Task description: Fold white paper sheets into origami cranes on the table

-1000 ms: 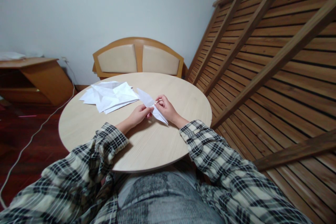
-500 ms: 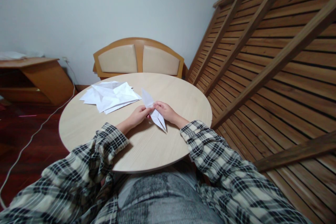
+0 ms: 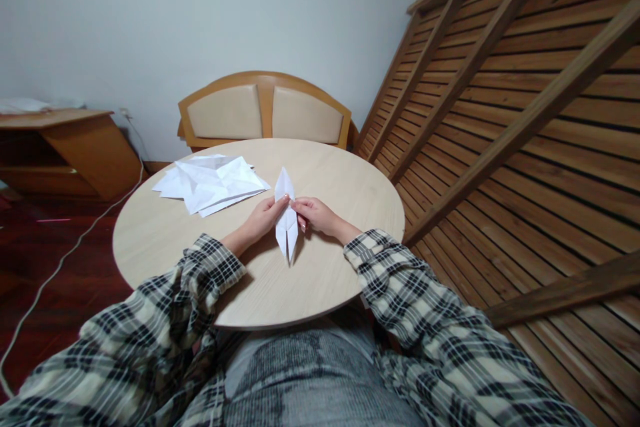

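Observation:
A long, narrow piece of folded white paper [image 3: 287, 230] is held just over the round table [image 3: 250, 293]. Its far end comes to a point, and a slit splits its near end into two pointed flaps. My left hand [image 3: 263, 219] pinches its left edge at the middle, thumb on top. From the other side my right hand [image 3: 319, 215] grips the right edge with thumb and fingers. Some fingertips of both hands are hidden beneath the paper. To the left lies a pile of creased white paper sheets [image 3: 213, 183].
Behind the table stands a wooden headboard [image 3: 267, 107] with two cream panels, against the wall. A slatted wooden panel [image 3: 525, 147] leans along the right. At the left are a low wooden cabinet [image 3: 100, 153] and a white cable [image 3: 65, 257] on the dark red floor.
The folded paper has turned from a slant to nearly straight, its near end swinging left. My right hand has shifted its grip to the paper's right edge.

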Demonstrator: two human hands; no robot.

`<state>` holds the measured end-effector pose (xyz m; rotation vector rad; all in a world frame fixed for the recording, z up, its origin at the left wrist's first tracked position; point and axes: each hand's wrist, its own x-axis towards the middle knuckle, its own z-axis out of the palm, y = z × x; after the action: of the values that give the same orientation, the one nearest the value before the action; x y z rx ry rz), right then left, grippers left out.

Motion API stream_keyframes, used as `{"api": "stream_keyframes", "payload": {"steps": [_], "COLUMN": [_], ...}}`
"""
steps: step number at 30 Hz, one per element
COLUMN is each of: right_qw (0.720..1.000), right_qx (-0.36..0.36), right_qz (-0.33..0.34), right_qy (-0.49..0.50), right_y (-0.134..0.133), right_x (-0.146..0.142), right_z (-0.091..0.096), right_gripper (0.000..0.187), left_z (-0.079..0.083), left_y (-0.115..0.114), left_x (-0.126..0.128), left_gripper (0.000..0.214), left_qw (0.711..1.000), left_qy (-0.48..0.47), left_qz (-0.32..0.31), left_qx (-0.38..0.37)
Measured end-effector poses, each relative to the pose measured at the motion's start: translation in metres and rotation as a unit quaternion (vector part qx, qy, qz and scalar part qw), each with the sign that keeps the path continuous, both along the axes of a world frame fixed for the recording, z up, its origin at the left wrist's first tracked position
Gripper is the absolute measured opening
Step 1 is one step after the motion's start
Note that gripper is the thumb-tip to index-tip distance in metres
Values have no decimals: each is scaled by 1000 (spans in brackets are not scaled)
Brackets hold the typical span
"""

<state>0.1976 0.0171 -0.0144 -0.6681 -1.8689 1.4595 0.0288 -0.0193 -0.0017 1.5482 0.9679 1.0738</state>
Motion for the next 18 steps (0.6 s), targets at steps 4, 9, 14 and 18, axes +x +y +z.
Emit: {"api": "stream_keyframes", "payload": {"steps": [4,9,14,18], "right_qw": [1000,999,999,1000], "right_qx": [12,-4,-23,-7], "right_qz": [0,-6,-3,-3], "right_qy": [-27,-38,-31,-26], "right_y": [-4,-4,-5,-5], "right_x": [2,2,2,1], "right_z": [4,7,7,6], "right_gripper": [40,34,28,34], "left_z": [-4,-4,-5,-5], "left_y": [3,4,4,4], "left_x": [-2,-2,-2,-1], "left_gripper": [41,43,42,41], "left_qw": [1000,999,999,998], "left_qy": [-4,-7,-16,-16], "left_qz": [17,-18,-14,-11], "left_qx": [-9,-27,-50,-55]}}
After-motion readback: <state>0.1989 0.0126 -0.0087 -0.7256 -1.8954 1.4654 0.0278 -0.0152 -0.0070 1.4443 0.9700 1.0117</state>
